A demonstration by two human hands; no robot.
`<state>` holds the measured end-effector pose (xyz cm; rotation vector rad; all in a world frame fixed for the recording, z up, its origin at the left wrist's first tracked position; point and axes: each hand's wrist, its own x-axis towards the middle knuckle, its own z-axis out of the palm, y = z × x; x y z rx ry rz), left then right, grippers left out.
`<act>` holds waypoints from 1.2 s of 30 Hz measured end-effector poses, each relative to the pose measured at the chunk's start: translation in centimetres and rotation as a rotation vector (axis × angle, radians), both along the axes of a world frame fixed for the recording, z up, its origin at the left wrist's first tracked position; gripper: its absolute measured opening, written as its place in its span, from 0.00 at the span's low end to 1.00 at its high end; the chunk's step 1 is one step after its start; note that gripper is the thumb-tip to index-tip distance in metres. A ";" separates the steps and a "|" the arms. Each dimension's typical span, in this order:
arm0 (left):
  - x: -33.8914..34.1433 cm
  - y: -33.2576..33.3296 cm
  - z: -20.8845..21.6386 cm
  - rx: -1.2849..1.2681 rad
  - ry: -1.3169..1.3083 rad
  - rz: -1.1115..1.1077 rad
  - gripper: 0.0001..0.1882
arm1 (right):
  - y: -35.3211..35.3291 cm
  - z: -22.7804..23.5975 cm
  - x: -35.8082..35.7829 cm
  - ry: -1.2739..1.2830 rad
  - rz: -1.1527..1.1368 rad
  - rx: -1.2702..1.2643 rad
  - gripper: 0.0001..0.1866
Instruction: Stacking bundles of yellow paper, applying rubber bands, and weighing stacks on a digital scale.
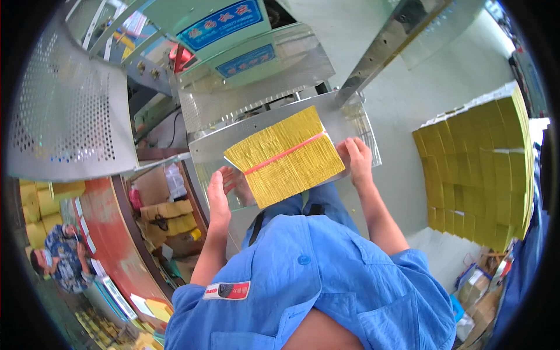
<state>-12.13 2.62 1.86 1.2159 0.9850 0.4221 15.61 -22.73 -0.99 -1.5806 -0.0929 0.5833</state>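
gold bundle (288, 165) points lengthwise forward-right between left fingers (217, 182) and right fingers (354, 149), whose grip i cannot tell.

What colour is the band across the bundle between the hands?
The band is pinkish red, showing best in the head view.

Bright, hazy light; curved, seemingly soft edges.

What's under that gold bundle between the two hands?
Beyond the upper edge of the gold bundle, a metal plate shows; past its lower edge, blue trousers. What lies directly beneath is covered, so contact can't be judged.
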 end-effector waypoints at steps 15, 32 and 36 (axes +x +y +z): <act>4.3 -8.7 -1.2 0.209 -0.120 -0.653 0.30 | -1.5 -2.1 -6.9 0.018 -0.003 0.100 0.24; 14.9 -52.9 8.6 -0.660 -0.122 -1.360 0.30 | -49.3 0.9 -24.4 0.423 -0.868 0.485 0.28; 18.6 -62.1 3.9 -0.601 -0.126 -1.522 0.30 | -57.6 0.5 -24.6 0.312 -1.173 0.553 0.25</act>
